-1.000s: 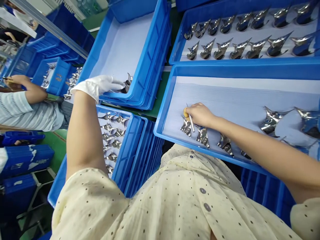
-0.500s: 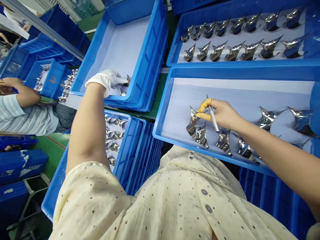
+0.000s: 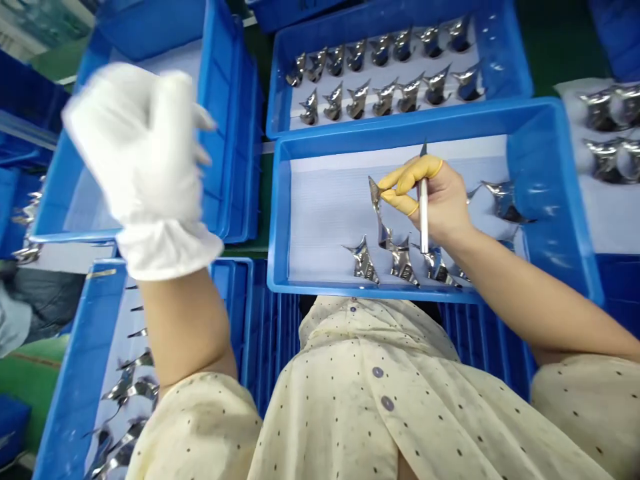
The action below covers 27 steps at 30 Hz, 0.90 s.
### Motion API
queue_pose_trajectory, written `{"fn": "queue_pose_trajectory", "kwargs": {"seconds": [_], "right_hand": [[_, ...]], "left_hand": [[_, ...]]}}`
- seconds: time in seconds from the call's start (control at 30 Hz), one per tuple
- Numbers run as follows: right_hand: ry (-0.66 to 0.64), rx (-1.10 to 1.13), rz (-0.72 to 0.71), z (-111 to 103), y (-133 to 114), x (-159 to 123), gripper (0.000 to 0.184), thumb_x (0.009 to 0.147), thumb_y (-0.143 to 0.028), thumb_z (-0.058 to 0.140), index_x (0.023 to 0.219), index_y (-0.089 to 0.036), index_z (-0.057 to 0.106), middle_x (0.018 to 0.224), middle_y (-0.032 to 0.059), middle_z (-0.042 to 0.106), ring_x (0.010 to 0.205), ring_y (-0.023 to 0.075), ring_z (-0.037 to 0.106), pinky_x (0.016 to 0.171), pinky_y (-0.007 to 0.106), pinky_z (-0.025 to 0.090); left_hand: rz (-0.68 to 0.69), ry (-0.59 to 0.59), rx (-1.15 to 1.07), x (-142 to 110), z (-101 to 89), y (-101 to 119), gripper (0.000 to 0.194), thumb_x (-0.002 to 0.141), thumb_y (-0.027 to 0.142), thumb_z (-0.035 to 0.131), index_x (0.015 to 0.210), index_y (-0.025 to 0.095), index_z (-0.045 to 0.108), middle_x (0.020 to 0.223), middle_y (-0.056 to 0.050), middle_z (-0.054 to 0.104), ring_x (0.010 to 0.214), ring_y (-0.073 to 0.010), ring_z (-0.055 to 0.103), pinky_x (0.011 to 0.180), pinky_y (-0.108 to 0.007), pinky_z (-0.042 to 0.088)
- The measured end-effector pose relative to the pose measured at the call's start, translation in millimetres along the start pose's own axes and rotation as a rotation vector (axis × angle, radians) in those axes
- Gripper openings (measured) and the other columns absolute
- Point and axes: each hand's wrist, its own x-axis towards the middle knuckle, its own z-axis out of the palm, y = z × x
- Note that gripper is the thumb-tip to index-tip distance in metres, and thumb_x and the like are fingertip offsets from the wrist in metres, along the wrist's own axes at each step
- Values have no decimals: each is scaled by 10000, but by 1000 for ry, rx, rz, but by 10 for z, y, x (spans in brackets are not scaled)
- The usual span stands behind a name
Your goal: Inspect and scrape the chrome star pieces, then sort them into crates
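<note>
Yellow finger cots [image 3: 407, 177] sheathe the thumb and first fingers of the right hand [image 3: 443, 203], which are closed around a slim white-handled pointed tool [image 3: 424, 217], its dark tip standing just above them. Those covered fingertips also appear to touch the upper point of a twisted, mirror-polished metal piece [image 3: 381, 217], which stands tilted just left of the fingers in a blue plastic tray [image 3: 280, 213] lined with a pale sheet. Several more such pieces [image 3: 404, 263] lie just below the fingers, near the tray's lower wall, and another [image 3: 504, 202] sits right of the hand. Well left of those fingers, the left hand [image 3: 145, 157], in a white fabric glove, is raised and blurred, its fingers loosely curled with nothing showing in them, over a blue crate [image 3: 235, 133]. Beyond the fingertips, a second blue tray [image 3: 500, 47] holds two rows of similar pieces. Dark marks on a blue crate edge [image 3: 300, 5] above that tray are too small to read.
</note>
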Motion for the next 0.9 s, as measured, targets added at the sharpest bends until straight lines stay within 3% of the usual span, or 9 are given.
{"fn": "queue_pose_trajectory", "kwargs": {"seconds": [0.03,0.07,0.17,0.23,0.3,0.4,0.53,0.7,0.9], "right_hand": [[9,-1,-49,6,-26,13,275,839,-319,948,824,-270,677,936,8,809,856,194,778,819,373,660],[16,4,-84,9,-51,20,257,855,-311,935,829,-276,682,946,3,813,857,193,778,808,371,659],[-2,50,-128,-6,-93,15,228,876,-303,913,838,-281,690,978,-1,827,863,188,780,790,362,660],[-43,95,-105,-40,-86,6,249,870,-330,919,832,-266,681,964,8,828,866,188,786,792,357,668],[-41,129,-48,-87,-58,1,271,870,-357,920,850,-252,670,994,19,831,910,189,796,836,358,677],[-21,167,56,-140,-1,-8,345,846,-406,942,924,-249,645,1079,28,823,976,190,790,901,375,673],[-1,145,128,-108,84,-53,476,786,-505,980,902,-253,594,923,-3,748,889,181,753,821,355,665],[45,195,161,-7,102,-96,539,795,-583,965,847,-258,538,819,-21,711,750,159,729,751,346,664],[-34,379,264,91,-59,-88,582,751,-591,995,869,-263,530,776,-20,733,680,182,740,705,383,656]], "left_hand": [[17,-99,-46,-121,196,64,203,925,198,682,747,157,770,537,33,596,432,-79,473,462,-236,394],[-12,-304,-94,-255,396,93,169,928,239,712,806,161,799,556,25,613,435,-91,502,432,-238,380],[-241,-1045,-462,-646,949,-3,398,890,560,814,962,169,792,778,-58,747,543,-148,649,442,-261,479],[-400,-1211,-717,-839,1213,-137,538,811,681,859,945,171,748,829,-72,752,538,-125,620,467,-257,493],[-469,-1068,-830,-965,1375,-247,541,770,663,902,934,182,717,790,-31,719,505,-81,547,475,-230,466],[-376,-707,-735,-1076,1474,-313,451,816,569,889,1007,197,721,794,7,715,516,-73,552,506,-218,474],[23,-431,-370,-1210,1497,-296,295,988,485,759,1077,203,761,826,5,746,605,-112,654,624,-249,538],[631,-120,-53,-1339,1523,-314,274,1063,459,718,937,217,690,753,21,673,656,-117,637,649,-238,488],[856,17,154,-1357,1546,-371,249,1040,432,757,935,237,644,690,30,598,588,-136,548,551,-290,369]]}}
